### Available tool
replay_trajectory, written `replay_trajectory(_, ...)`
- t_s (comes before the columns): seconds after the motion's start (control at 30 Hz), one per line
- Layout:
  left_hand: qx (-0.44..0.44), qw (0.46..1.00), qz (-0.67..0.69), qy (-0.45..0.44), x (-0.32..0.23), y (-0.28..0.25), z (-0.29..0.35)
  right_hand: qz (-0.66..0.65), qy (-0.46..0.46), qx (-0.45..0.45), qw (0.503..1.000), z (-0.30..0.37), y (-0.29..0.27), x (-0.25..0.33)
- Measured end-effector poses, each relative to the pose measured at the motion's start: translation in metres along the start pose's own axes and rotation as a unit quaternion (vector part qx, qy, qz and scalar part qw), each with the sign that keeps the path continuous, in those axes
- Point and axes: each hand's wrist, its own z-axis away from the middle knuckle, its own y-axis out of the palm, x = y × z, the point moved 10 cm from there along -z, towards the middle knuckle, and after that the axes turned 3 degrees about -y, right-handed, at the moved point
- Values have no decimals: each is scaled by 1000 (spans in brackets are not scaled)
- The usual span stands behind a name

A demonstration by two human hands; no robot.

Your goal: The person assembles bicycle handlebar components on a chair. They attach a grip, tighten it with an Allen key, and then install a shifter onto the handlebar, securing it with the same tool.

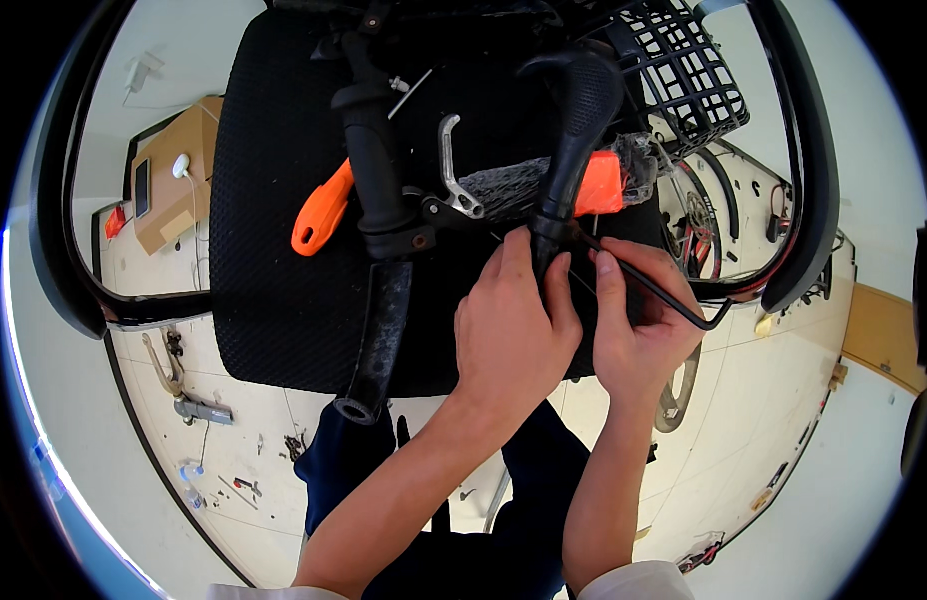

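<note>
Handlebar grip (582,110), black and curved, rises at upper centre; the left hand (512,335) wraps its stem below. Right hand (639,325) pinches a thin black hex key (664,292) just beside it, centre right.

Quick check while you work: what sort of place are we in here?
Probably a bicycle repair workshop. A handlebar grip with a brake lever lies on a black mat, a bike wheel stands behind, and small tools and parts are scattered on the white tiled floor.
</note>
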Motion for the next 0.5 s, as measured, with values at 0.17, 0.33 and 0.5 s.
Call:
replay_trajectory(0.17,9,1000,-8,-7,3,2,-1,4,-47,24,999,-4,4,6)
replay_trajectory(0.33,7,1000,-10,-5,3,2,-1,11,25,12,1000,-4,5,0)
replay_trajectory(0.5,22,999,-22,-26,5,3,-1,39,144,21,989,8,3,-23)
